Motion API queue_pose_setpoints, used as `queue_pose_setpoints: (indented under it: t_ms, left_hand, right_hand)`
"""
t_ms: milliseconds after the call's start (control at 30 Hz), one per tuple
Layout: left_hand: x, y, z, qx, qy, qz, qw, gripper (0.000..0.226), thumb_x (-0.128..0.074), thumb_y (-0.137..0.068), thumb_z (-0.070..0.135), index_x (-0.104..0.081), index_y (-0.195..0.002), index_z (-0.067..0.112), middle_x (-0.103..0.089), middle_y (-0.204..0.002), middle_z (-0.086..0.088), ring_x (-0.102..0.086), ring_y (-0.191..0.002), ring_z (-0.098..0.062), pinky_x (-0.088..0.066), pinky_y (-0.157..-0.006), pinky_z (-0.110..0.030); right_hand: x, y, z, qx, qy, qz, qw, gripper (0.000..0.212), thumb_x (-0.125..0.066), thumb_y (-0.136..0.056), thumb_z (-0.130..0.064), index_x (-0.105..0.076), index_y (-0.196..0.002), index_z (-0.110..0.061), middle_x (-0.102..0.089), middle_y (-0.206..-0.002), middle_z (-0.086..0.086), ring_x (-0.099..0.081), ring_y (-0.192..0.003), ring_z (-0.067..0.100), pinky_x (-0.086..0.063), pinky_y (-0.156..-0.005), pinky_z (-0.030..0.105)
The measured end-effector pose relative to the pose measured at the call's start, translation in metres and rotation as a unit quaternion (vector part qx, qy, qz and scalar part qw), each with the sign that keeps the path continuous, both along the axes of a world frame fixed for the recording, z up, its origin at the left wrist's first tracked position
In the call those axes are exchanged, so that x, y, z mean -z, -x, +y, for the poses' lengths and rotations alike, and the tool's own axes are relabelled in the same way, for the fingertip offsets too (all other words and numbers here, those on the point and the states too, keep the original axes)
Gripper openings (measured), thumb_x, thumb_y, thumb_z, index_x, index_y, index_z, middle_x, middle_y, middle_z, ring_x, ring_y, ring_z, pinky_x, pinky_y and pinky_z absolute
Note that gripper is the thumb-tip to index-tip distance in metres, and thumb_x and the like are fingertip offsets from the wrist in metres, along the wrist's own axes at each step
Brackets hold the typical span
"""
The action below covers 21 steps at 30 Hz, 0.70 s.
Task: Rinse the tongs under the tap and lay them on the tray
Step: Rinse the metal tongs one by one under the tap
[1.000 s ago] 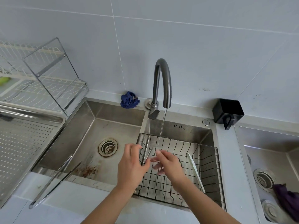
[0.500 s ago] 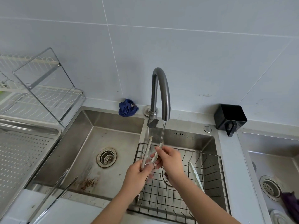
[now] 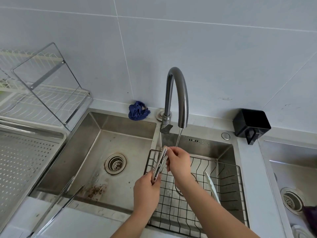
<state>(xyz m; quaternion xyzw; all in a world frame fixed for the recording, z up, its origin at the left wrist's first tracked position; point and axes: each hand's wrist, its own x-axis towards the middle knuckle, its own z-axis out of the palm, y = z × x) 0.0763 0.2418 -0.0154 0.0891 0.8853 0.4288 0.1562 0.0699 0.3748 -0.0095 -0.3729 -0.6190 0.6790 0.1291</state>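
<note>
Grips the handle end of the tongs (image 3: 160,163) in the curled left hand (image 3: 145,191); pinches the toothed tips with the right hand (image 3: 179,162), at the thin stream from the tap (image 3: 176,93), above the wire basket (image 3: 223,194). Could slip from wet fingers and drop into the basket, or send spray off the metal. Works over a stained steel sink (image 3: 120,134), perforated tray (image 3: 25,160) far left, grey tiles behind.

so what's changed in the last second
Both hands took hold of the small tongs and raised them toward the stream: the left hand grips the handle end, the right hand pinches the toothed tips. The tap runs as before; the long tongs stayed put.
</note>
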Motion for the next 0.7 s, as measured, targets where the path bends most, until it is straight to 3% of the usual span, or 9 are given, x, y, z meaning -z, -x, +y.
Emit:
queue_pose_setpoints:
  t_ms: [167,300,367,467,567,700]
  left_hand:
    - [-0.007,0.001,-0.006,-0.005,0.014,0.012,1.0,0.014,-0.063,-0.097,0.026,-0.066,-0.084,0.024,-0.056,-0.056,0.003,-0.058,-0.056,-0.018,-0.045,-0.056,-0.031]
    - [-0.013,0.0,-0.005,-0.011,0.021,0.01,1.0,0.019,-0.062,-0.097,0.024,-0.062,-0.079,0.024,-0.062,-0.06,-0.001,-0.062,-0.059,-0.021,-0.05,-0.059,-0.035]
    - [-0.015,0.0,-0.006,-0.018,0.022,0.005,1.0,0.018,-0.062,-0.097,0.025,-0.064,-0.08,0.023,-0.065,-0.062,-0.002,-0.064,-0.06,-0.021,-0.054,-0.062,-0.039]
    - [-0.017,0.004,-0.007,-0.016,0.028,-0.001,0.999,0.02,-0.062,-0.097,0.026,-0.064,-0.078,0.023,-0.067,-0.064,-0.002,-0.067,-0.061,-0.02,-0.056,-0.065,-0.043]
    - [-0.018,0.006,-0.005,-0.007,0.041,0.005,0.999,0.023,-0.062,-0.097,0.029,-0.062,-0.075,0.024,-0.067,-0.062,-0.001,-0.066,-0.06,-0.019,-0.056,-0.064,-0.043]
    - [-0.019,0.008,-0.004,-0.001,0.039,-0.01,0.999,0.02,-0.063,-0.096,0.028,-0.067,-0.079,0.018,-0.068,-0.063,-0.004,-0.068,-0.06,-0.023,-0.057,-0.065,-0.048]
  right_hand:
    - [0.001,0.001,-0.007,-0.024,0.028,0.02,0.999,0.022,-0.058,-0.096,-0.008,-0.076,-0.085,-0.011,-0.057,-0.055,0.001,-0.054,-0.047,0.014,-0.055,-0.054,0.03]
    - [0.0,0.004,-0.004,-0.013,0.019,0.019,1.0,0.022,-0.061,-0.099,-0.019,-0.075,-0.083,-0.012,-0.059,-0.054,0.003,-0.056,-0.046,0.017,-0.056,-0.052,0.035]
    - [0.0,0.002,-0.005,-0.041,0.016,0.024,0.999,0.015,-0.062,-0.096,-0.01,-0.076,-0.09,-0.013,-0.061,-0.057,0.001,-0.059,-0.049,0.016,-0.057,-0.056,0.032]
    - [0.0,-0.003,-0.004,-0.083,0.045,0.042,0.995,0.022,-0.064,-0.091,0.001,-0.075,-0.106,-0.012,-0.065,-0.064,0.0,-0.062,-0.056,0.016,-0.061,-0.063,0.032]
    - [-0.001,-0.001,-0.001,-0.073,0.029,0.039,0.996,0.032,-0.066,-0.092,0.002,-0.066,-0.119,-0.014,-0.068,-0.066,0.001,-0.067,-0.056,0.018,-0.062,-0.059,0.033]
    - [0.0,0.0,0.004,-0.037,-0.017,0.021,0.999,0.017,-0.057,-0.101,-0.012,-0.072,-0.106,-0.011,-0.067,-0.064,0.006,-0.064,-0.055,0.021,-0.063,-0.057,0.048]
